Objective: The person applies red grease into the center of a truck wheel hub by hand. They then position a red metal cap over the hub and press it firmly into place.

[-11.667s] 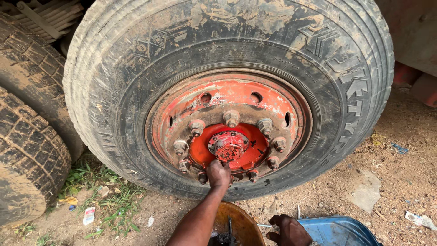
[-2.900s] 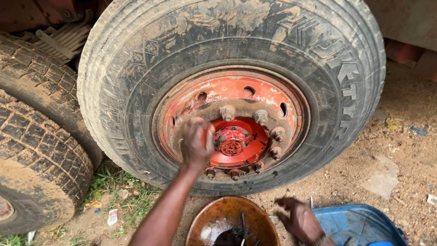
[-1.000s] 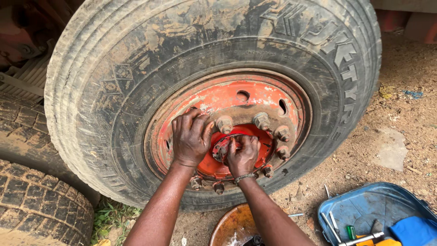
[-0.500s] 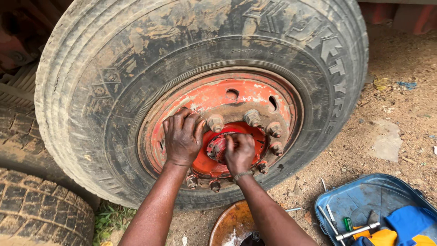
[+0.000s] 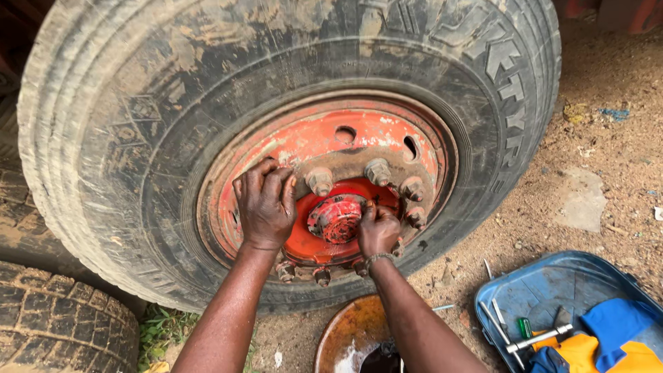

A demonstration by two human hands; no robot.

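A big muddy truck tyre on a red rim stands upright in front of me. Several large wheel nuts ring a red hub cap at the centre. My left hand lies flat on the rim's left side, fingers curled over the nuts there. My right hand presses against the right edge of the hub cap, fingers closed around it.
A rusty round bowl with dark liquid sits on the dirt below my arms. A blue tray at lower right holds metal tools and a blue and yellow cloth. Another worn tyre lies at lower left.
My right hand came up from the bowl to the hub cap. Both hands now stay on the wheel centre, and the view has shifted slightly left.
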